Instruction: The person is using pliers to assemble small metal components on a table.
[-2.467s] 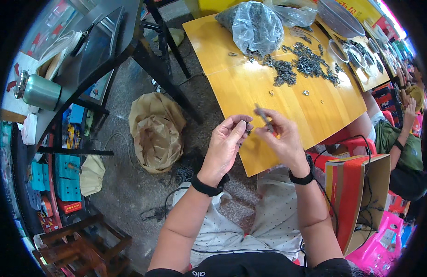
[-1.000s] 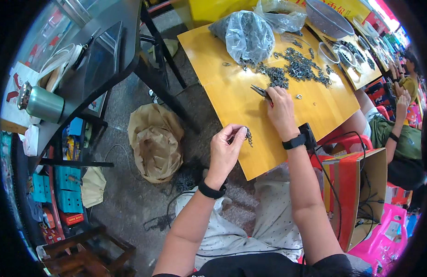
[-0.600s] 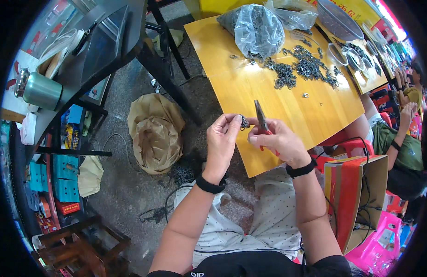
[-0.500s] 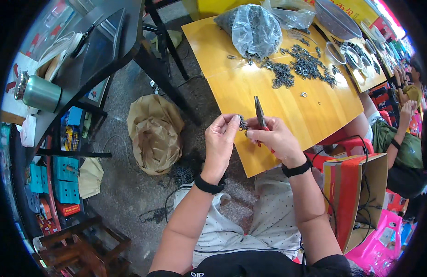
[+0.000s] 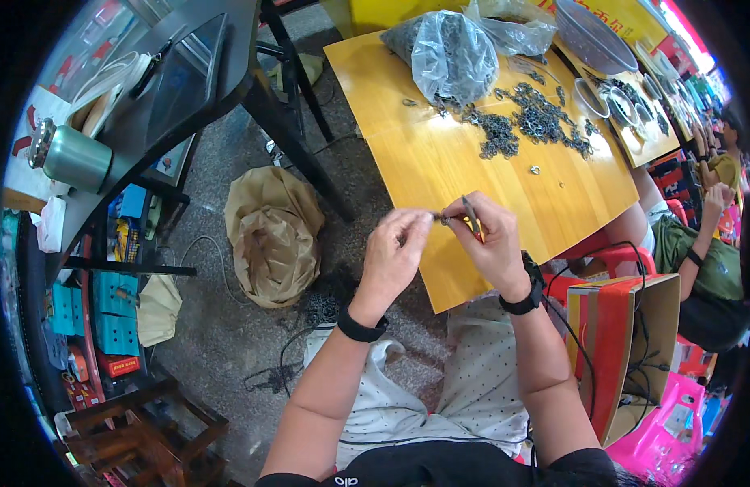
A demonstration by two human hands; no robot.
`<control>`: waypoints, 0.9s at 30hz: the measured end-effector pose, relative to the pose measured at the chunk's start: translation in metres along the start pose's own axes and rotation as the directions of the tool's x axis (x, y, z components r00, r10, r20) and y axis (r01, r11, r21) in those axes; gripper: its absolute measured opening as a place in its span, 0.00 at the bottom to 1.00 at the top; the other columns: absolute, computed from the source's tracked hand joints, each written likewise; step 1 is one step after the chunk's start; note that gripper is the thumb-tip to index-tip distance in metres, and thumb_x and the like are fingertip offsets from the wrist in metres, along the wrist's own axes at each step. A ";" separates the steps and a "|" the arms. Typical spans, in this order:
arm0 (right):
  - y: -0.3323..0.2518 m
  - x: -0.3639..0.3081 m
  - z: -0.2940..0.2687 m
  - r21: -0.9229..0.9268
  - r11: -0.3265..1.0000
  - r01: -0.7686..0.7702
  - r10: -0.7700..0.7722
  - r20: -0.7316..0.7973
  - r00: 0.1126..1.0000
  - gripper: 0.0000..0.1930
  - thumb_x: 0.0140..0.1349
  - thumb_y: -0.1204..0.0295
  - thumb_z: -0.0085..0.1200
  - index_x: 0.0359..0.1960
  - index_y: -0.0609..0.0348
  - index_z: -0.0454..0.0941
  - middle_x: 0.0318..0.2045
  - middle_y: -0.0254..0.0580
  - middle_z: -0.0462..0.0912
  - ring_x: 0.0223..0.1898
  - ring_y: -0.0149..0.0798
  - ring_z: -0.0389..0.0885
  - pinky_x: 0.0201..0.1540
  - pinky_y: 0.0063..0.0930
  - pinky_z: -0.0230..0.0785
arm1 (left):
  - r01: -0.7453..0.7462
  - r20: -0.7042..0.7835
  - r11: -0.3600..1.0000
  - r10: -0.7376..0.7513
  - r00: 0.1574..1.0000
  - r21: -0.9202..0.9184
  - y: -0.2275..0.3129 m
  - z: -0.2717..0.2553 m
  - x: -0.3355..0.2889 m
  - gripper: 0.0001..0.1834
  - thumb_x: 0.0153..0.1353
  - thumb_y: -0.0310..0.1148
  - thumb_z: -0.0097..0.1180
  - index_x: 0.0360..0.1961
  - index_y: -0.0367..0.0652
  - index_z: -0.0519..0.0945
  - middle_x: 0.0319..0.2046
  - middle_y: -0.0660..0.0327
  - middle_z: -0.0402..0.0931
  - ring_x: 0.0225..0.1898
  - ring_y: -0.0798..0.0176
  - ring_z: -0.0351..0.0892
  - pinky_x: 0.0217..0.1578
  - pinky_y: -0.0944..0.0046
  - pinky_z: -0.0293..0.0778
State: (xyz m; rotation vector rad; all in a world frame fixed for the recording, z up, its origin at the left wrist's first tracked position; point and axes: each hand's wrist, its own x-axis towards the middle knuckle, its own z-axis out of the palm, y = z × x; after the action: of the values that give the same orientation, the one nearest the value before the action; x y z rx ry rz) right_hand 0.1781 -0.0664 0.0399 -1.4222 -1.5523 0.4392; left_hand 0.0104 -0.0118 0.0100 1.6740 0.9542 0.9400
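Over the near left edge of the wooden table (image 5: pixel 415 170), both my hands meet around a small dark metal chain piece (image 5: pixel 441 217). My left hand (image 5: pixel 395 253) pinches one end of it between thumb and fingertips. My right hand (image 5: pixel 495 243) is closed around red-handled pliers (image 5: pixel 472 217), whose dark jaws point up and away from me. The right fingertips touch the chain piece's other end. How its links join is too small to make out. Farther back lies a pile of dark metal clasps and links (image 5: pixel 498 134), and a small silvery piece (image 5: pixel 535 170) sits apart nearer me.
A clear plastic bag of dark metal parts (image 5: pixel 452 61) and a grey basin (image 5: pixel 595 36) stand at the back. A brown paper-like sack (image 5: pixel 269 243) is on the floor at left. Right of my knees is an open cardboard box (image 5: pixel 626 349); a co-worker (image 5: pixel 695 252) sits beyond.
My right hand has tilted the pliers so that less of the jaws shows. My left hand has turned and come slightly lower, and the chain piece now stretches sideways between my fingertips.
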 end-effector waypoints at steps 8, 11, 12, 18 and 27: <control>-0.005 0.001 0.000 -0.057 0.995 0.080 -0.078 0.025 0.997 0.10 0.50 0.87 0.61 0.35 0.65 0.80 0.31 0.46 0.82 0.33 0.46 0.83 0.36 0.30 0.73 | 0.199 0.094 0.977 -0.192 0.977 -0.075 0.013 0.000 -0.001 0.12 0.64 0.35 0.63 0.42 0.37 0.86 0.35 0.59 0.87 0.29 0.72 0.78 0.32 0.69 0.73; -0.004 0.001 0.001 -0.084 0.989 0.122 -0.120 0.034 0.992 0.12 0.47 0.87 0.60 0.35 0.63 0.80 0.31 0.46 0.82 0.33 0.47 0.82 0.36 0.33 0.73 | 0.080 0.055 0.974 -0.069 0.996 -0.213 0.005 0.004 -0.001 0.11 0.63 0.33 0.64 0.43 0.37 0.86 0.35 0.60 0.87 0.29 0.74 0.77 0.32 0.70 0.73; -0.004 0.002 0.001 -0.092 0.986 0.139 -0.136 0.034 0.990 0.13 0.46 0.88 0.60 0.35 0.63 0.80 0.31 0.45 0.81 0.33 0.48 0.82 0.35 0.35 0.73 | 0.096 0.058 0.974 -0.086 0.995 -0.204 0.004 0.004 -0.002 0.11 0.63 0.33 0.63 0.43 0.37 0.86 0.35 0.61 0.87 0.30 0.74 0.78 0.32 0.71 0.72; -0.012 -0.002 0.009 -0.060 0.998 0.013 -0.019 -0.104 0.994 0.14 0.52 0.84 0.63 0.41 0.63 0.79 0.33 0.45 0.83 0.32 0.42 0.83 0.36 0.30 0.74 | 0.139 0.008 0.963 -0.141 0.990 -0.230 0.009 0.008 -0.003 0.10 0.64 0.31 0.62 0.43 0.38 0.86 0.33 0.65 0.85 0.30 0.76 0.77 0.30 0.73 0.71; -0.007 -0.007 0.010 0.077 0.978 -0.192 0.194 -0.014 0.981 0.14 0.55 0.82 0.63 0.44 0.64 0.77 0.29 0.41 0.82 0.29 0.29 0.81 0.34 0.24 0.73 | 0.167 -0.061 0.964 -0.183 0.981 -0.206 0.007 0.015 -0.005 0.09 0.68 0.30 0.57 0.41 0.35 0.81 0.33 0.62 0.83 0.34 0.74 0.77 0.36 0.71 0.73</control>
State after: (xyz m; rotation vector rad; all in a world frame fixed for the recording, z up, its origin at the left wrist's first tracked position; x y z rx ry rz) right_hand 0.1650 -0.0710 0.0383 -1.5199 -1.3710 0.5907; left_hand 0.0235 -0.0231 0.0122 1.3689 1.0076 0.9556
